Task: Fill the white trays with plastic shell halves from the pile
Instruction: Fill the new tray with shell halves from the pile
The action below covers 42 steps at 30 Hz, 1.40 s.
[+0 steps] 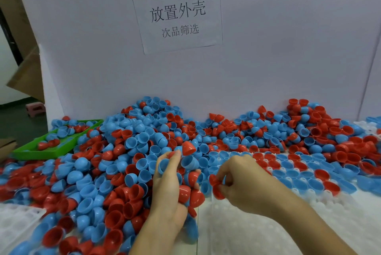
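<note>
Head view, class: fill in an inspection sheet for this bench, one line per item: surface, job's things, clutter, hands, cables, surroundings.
Surface: mostly buried under shells.
Job's things: pile of red and blue shell halves; white tray, far rows filled.
Clutter: green tray holding some shells.
Hands: left hand grips several shells; right hand pinches a red shell half.
Cables: nothing seen.
Surroundings: white board with paper sign; cardboard at left.

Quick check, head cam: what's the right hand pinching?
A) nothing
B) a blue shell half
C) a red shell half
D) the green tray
C: the right hand pinches a red shell half between its fingertips, above the near, unfilled part of the white tray, while the left hand holds a mixed clutch of red and blue halves.
</note>
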Motion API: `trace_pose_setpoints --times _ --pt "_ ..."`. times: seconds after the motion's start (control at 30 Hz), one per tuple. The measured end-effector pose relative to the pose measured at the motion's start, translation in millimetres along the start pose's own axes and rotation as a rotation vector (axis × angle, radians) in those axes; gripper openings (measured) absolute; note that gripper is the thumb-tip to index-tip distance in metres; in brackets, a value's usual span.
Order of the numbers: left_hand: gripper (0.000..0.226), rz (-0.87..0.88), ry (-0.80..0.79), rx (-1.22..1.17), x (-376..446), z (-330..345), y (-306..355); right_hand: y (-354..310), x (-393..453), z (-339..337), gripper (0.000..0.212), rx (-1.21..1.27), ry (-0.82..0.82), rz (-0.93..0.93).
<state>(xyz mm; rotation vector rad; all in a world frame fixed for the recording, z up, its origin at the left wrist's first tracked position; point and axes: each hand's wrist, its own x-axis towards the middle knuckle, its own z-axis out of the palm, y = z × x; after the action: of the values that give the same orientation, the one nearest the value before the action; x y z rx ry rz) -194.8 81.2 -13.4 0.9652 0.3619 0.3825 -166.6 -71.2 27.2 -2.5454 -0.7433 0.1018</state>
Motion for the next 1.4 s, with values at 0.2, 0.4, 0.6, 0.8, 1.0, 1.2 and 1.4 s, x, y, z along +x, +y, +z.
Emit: trace_pose_setpoints --times 0.2,0.4,0.6,0.8,1.0,1.2,1.4 --pt "0.033 -0.013 0.030 0.020 3.2 -1.4 -2.3 -15.6 14.0 22.7 0.027 -0.303 -0.088 0.066" --pt "0.034 -0.034 0.033 0.033 3.3 -1.7 -3.4 -15.2 20.5 26.8 0.022 -0.368 -0.108 0.062" --pt "0.034 -0.036 0.043 0.037 4.1 -1.2 -3.7 -12.9 21.3 18.3 0.034 -0.358 -0.158 0.074" --pt "0.032 -0.028 0.031 0.054 5.7 -3.1 -5.0 -21.5 22.6 16.6 0.021 -0.403 -0.151 0.028" --pt "0.032 -0.022 0.019 0.044 6.3 -3.7 -4.0 -23.6 23.8 19.7 0.038 -0.442 -0.214 0.001" --pt "0.035 -0.029 0.011 0.028 6.0 -2.8 -4.4 -22.0 22.1 16.1 0.036 -0.428 -0.215 -0.025" --pt "0.034 -0.032 0.033 0.020 4.2 -2.9 -4.0 -22.1 22.1 13.8 0.033 -0.428 -0.189 -0.038"
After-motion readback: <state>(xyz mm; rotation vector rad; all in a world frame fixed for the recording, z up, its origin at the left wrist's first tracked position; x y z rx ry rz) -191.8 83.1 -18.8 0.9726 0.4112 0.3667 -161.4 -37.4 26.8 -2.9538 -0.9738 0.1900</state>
